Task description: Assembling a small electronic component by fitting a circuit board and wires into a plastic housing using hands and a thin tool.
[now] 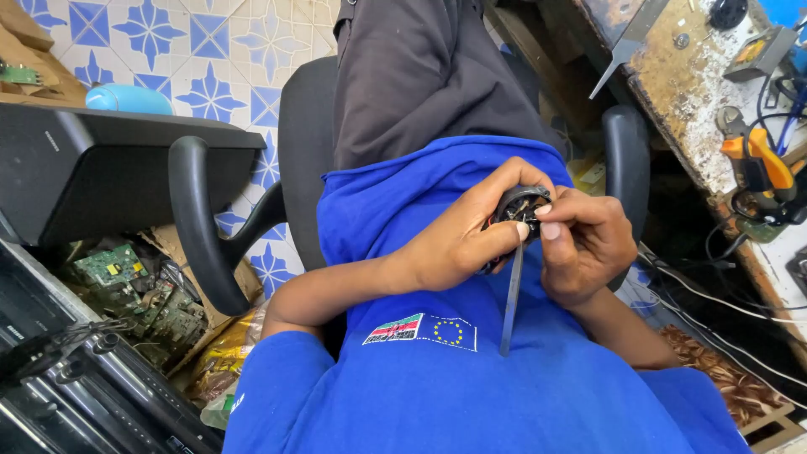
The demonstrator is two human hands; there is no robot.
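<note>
bright, even daylight throughout, strongest on the blue shirt (471,370) and tiled floor (210,42). soft, faint shadows under the hands (521,240). darker down in the left corner. sharp in the middle, slightly stretched and bent toward the edges. no glare, hardly any blur.

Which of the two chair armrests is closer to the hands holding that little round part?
The armrest by the workbench, near the right hand. The other armrest, beside the black boxes, lies farther from the left hand and the small round part.

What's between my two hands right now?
In the head view, a small round black part sits between the left hand and right hand, gripped by both.
</note>
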